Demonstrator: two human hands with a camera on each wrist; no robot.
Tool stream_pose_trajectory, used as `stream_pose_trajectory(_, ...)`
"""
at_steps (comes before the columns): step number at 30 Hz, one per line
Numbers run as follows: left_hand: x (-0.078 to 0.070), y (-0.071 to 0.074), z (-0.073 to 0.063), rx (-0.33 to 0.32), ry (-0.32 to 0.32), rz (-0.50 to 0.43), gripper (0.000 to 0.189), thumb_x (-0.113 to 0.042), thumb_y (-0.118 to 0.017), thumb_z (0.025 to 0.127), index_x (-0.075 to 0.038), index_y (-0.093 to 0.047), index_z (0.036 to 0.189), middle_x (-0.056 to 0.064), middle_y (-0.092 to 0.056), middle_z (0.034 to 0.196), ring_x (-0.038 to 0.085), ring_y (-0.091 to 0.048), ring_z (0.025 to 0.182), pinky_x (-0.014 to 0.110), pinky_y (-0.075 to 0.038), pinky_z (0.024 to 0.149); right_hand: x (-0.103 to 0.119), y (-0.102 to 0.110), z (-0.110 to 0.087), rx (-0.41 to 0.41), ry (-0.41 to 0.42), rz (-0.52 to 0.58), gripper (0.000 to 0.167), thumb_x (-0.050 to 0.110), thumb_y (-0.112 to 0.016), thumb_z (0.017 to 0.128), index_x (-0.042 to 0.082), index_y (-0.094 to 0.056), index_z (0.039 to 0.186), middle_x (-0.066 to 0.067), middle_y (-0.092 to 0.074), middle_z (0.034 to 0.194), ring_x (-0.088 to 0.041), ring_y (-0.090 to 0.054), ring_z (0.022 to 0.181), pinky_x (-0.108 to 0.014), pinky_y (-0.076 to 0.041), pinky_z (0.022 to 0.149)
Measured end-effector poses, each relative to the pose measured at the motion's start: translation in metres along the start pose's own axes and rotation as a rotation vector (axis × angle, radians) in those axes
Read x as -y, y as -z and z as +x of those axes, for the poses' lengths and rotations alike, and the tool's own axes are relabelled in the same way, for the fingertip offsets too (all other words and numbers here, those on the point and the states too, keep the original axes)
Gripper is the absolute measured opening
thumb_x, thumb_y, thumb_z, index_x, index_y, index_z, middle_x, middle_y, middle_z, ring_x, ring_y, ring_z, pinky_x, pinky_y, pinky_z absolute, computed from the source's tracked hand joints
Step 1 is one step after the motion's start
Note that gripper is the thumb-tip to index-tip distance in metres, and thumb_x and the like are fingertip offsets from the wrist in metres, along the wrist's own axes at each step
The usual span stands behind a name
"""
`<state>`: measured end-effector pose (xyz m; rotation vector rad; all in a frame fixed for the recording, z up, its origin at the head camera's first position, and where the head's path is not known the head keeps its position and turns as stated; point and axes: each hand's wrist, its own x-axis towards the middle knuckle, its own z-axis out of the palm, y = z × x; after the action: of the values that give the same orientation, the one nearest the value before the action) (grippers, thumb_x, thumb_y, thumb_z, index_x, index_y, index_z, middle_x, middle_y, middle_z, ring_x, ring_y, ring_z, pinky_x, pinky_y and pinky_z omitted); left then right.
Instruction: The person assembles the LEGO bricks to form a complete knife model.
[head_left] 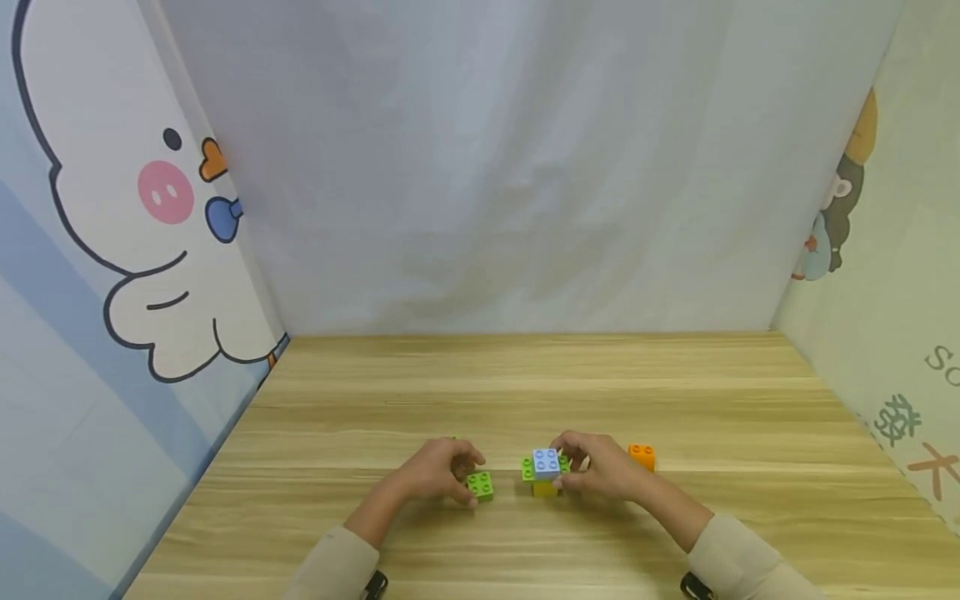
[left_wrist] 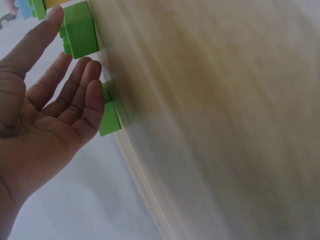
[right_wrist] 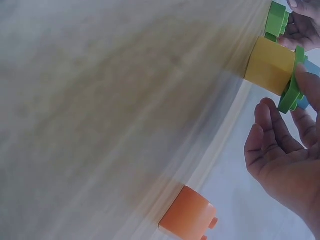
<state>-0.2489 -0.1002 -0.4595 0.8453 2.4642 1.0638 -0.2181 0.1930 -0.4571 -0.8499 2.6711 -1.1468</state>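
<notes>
Well, wood table (head_left: 480, 383) fills bottom of frame. Right hand (head_left: 603, 468), just right of bottom middle, pinches stack (head_left: 546, 472) with thumb and finger. Left hand (head_left: 435, 469), just left of bottom middle, thumb and finger around green block (head_left: 480, 486); cannot tell if pinching. Stack low near middle: yellow block (head_left: 545, 491) below, green plate (head_left: 527, 471) between, blue block (head_left: 546, 462) on top. Orange block (head_left: 642, 455) near right wrist. Second green block (left_wrist: 111, 119) peeks past left fingers, left wrist view.

A pale backdrop (head_left: 510, 167) hung at twelve o'clock above a wooden tabletop (head_left: 525, 375) at six. A white cartoon creature (head_left: 112, 108) stood near ten; a small figure (head_left: 847, 200), apparently dark-haired, showed just before three, printed lettering (head_left: 897, 419) just after.
</notes>
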Motion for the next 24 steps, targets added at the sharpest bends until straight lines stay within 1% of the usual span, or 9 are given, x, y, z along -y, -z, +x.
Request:
stream_pose_trajectory(4, 0.0001, -0.0018, 0.0009, 0.006, 0.008, -0.009, 0.044, -0.005, -0.085, 0.061, 0.000, -0.064, 0.100, -0.001, -0.059, 0.085, 0.017, -0.057, 0.079, 0.026, -0.049, 0.070, 0.0011, 0.0006, 0.0003, 0.001, 0.001, 0.004, 0.034, 0.022, -0.075, 0.080, 0.009, -0.059, 0.107, 0.003, -0.060, 0.090, -0.017, -0.056, 0.078, -0.026, -0.049, 0.060)
stream_pose_trajectory(8, 0.0007, -0.0031, 0.0019, 0.006, 0.022, 0.007, 0.037, -0.004, -0.085, 0.061, -0.002, -0.064, 0.091, -0.002, -0.058, 0.080, 0.015, -0.055, 0.075, 0.024, -0.048, 0.068, 0.0025, 0.0010, 0.0006, 0.002, -0.002, 0.002, 0.034, 0.022, -0.075, 0.079, 0.010, -0.060, 0.106, 0.004, -0.060, 0.090, -0.015, -0.055, 0.078, -0.026, -0.049, 0.060)
stream_pose_trajectory(11, 0.0006, -0.0027, 0.0022, 0.008, 0.032, 0.014, 0.033, -0.004, -0.085, 0.062, -0.004, -0.064, 0.088, -0.003, -0.058, 0.078, 0.014, -0.055, 0.074, 0.024, -0.048, 0.066, 0.0030, 0.0012, 0.0010, 0.000, -0.006, 0.002, 0.034, 0.022, -0.076, 0.079, 0.010, -0.060, 0.105, 0.004, -0.060, 0.090, -0.015, -0.055, 0.078, -0.026, -0.049, 0.059)
stream_pose_trajectory(19, -0.0018, -0.0004, -0.0001, -0.004, -0.003, 0.010, 0.032, -0.004, -0.084, 0.063, -0.003, -0.064, 0.087, -0.002, -0.058, 0.078, 0.017, -0.056, 0.075, 0.024, -0.048, 0.067, 0.0018, 0.0006, 0.0015, 0.007, -0.008, 0.001, 0.034, 0.024, -0.076, 0.079, 0.010, -0.060, 0.106, 0.005, -0.060, 0.090, -0.015, -0.055, 0.078, -0.026, -0.048, 0.060)
stream_pose_trajectory(24, -0.0048, 0.0001, 0.0006, -0.008, -0.005, 0.012, 0.032, -0.005, -0.084, 0.064, -0.003, -0.065, 0.089, -0.002, -0.058, 0.079, 0.018, -0.056, 0.075, 0.024, -0.048, 0.067, 0.0017, 0.0004, 0.0019, 0.004, -0.005, -0.004, 0.033, 0.023, -0.075, 0.079, 0.009, -0.060, 0.106, 0.005, -0.059, 0.089, -0.014, -0.055, 0.077, -0.026, -0.048, 0.060)
